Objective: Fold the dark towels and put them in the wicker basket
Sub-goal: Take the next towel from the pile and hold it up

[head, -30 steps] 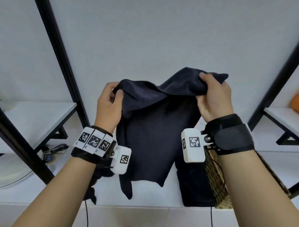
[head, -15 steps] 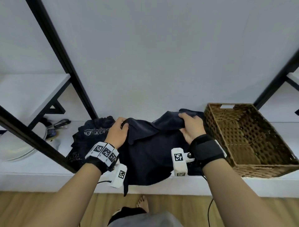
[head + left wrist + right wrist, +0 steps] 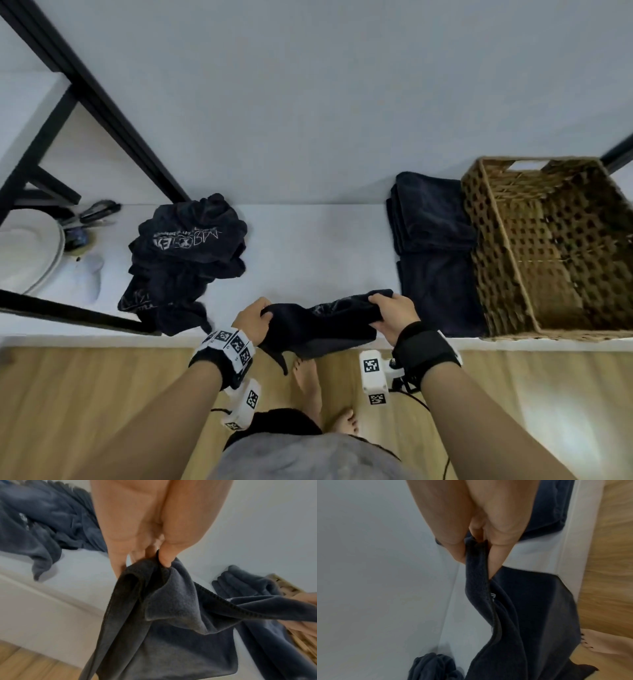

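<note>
Head view: left hand [image 3: 251, 322] and right hand [image 3: 394, 317] hold one dark towel [image 3: 322, 325] between them at the front edge of the white shelf [image 3: 308, 253], part of the cloth hanging over that edge toward the wood floor [image 3: 85, 394]. Left wrist view: thumb and fingers [image 3: 165, 555] pinch a bunched corner of the towel, folds drooping below the grip. Right wrist view: fingers [image 3: 496, 553] curled and pressed together, pinching the towel's other end, which trails down from the hand. Wicker basket [image 3: 507, 260] sits at the right end of the shelf; no towels visible inside. Stack of folded dark towels [image 3: 431, 246] lies just beside the basket's left wall, touching it. Crumpled heap of dark towels [image 3: 185, 253] with pale lettering lies toward the shelf's left side, well apart from the stack. White plates [image 3: 30, 253] and scissors [image 3: 97, 210] at the far left end, behind a black frame post [image 3: 102, 102].
</note>
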